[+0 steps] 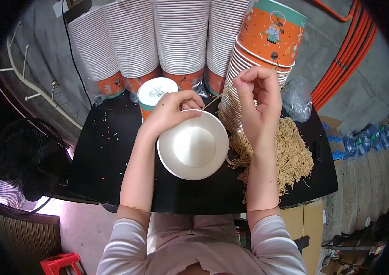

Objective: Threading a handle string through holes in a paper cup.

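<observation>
A white-lined paper bucket (pixel 167 162) lies tipped with its mouth facing me in the middle of the black table. My left hand (pixel 176 107) is closed on its upper rim, fingers at the far side. A short tan strand (pixel 211 103) sticks out beside those fingertips. Raised in front of a tall stack of paper buckets (pixel 231 98), my right hand (pixel 261 94) has thumb and fingers pinched together; whatever they hold is too small to make out. Below it, partly behind my right forearm, spreads a heap of tan string (pixel 293 160).
Tall nested stacks of paper buckets (pixel 180 36) line the table's back. An upside-down bucket (pixel 157 91) stands behind my left hand. Small beads dot the black table (pixel 98 167). A fan (pixel 27 167) is at left, clear plastic (pixel 297 101) at right, a red stool (pixel 61 264) below.
</observation>
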Demonstrator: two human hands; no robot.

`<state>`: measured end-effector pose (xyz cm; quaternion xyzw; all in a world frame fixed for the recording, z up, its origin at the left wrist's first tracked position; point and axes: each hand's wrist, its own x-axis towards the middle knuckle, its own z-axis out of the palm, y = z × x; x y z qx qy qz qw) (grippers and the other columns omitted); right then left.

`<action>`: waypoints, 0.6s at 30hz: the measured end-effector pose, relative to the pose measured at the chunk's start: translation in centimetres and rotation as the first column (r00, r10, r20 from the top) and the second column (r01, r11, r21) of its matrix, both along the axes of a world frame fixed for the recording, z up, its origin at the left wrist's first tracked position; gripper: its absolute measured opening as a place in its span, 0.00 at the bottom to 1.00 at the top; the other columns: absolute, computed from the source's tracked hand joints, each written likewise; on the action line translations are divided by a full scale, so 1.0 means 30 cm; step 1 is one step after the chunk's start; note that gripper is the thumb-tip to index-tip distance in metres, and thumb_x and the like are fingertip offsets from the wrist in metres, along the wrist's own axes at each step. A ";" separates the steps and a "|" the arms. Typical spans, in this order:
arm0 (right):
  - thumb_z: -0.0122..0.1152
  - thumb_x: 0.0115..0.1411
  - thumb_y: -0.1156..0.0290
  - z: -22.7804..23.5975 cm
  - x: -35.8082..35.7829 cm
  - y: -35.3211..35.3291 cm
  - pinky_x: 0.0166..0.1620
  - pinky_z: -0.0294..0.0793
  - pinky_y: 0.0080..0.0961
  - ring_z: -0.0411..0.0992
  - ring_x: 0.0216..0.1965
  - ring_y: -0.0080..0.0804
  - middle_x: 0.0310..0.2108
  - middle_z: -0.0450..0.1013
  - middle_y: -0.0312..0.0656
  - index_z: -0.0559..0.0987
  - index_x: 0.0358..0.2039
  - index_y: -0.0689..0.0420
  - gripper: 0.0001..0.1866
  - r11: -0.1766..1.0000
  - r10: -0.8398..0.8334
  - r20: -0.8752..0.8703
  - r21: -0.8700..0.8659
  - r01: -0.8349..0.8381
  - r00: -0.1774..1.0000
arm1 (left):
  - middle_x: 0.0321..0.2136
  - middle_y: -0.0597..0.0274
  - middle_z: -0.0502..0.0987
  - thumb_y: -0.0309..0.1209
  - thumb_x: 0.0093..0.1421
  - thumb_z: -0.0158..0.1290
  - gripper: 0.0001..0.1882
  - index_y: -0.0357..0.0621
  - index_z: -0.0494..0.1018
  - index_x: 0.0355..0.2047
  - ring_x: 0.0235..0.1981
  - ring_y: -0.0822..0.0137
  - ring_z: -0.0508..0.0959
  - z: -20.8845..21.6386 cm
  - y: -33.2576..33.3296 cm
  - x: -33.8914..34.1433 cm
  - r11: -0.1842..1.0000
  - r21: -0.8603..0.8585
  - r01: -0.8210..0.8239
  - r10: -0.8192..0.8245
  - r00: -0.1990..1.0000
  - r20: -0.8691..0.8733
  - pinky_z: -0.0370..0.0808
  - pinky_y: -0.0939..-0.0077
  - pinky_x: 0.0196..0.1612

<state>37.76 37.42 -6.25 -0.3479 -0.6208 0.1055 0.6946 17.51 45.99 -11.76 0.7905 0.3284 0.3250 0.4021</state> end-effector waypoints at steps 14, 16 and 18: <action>0.66 0.64 0.76 0.000 0.006 0.015 0.26 0.56 0.18 0.56 0.22 0.14 0.20 0.62 0.27 0.75 0.40 0.59 0.07 0.991 -0.130 0.050 -0.009 0.131 0.990 | 0.30 0.65 0.84 0.25 0.60 0.64 0.12 0.42 0.84 0.45 0.31 0.78 0.81 -0.004 0.006 -0.002 0.994 0.100 -0.044 0.048 0.998 -0.037 0.77 0.79 0.36; 0.66 0.64 0.76 0.000 0.005 0.015 0.26 0.55 0.19 0.55 0.21 0.14 0.20 0.61 0.27 0.75 0.39 0.59 0.07 0.990 -0.136 0.063 -0.011 0.137 0.989 | 0.29 0.62 0.85 0.29 0.59 0.64 0.12 0.44 0.86 0.44 0.28 0.74 0.81 -0.010 0.005 0.010 0.995 0.097 -0.022 0.025 0.999 -0.030 0.77 0.76 0.34; 0.66 0.64 0.76 -0.008 0.007 0.019 0.26 0.55 0.19 0.55 0.21 0.14 0.20 0.61 0.27 0.75 0.39 0.58 0.07 0.990 -0.142 0.068 -0.013 0.143 0.988 | 0.29 0.62 0.85 0.31 0.59 0.65 0.11 0.43 0.86 0.41 0.28 0.74 0.82 -0.011 0.005 0.013 0.995 0.100 -0.015 0.020 0.998 -0.055 0.77 0.76 0.34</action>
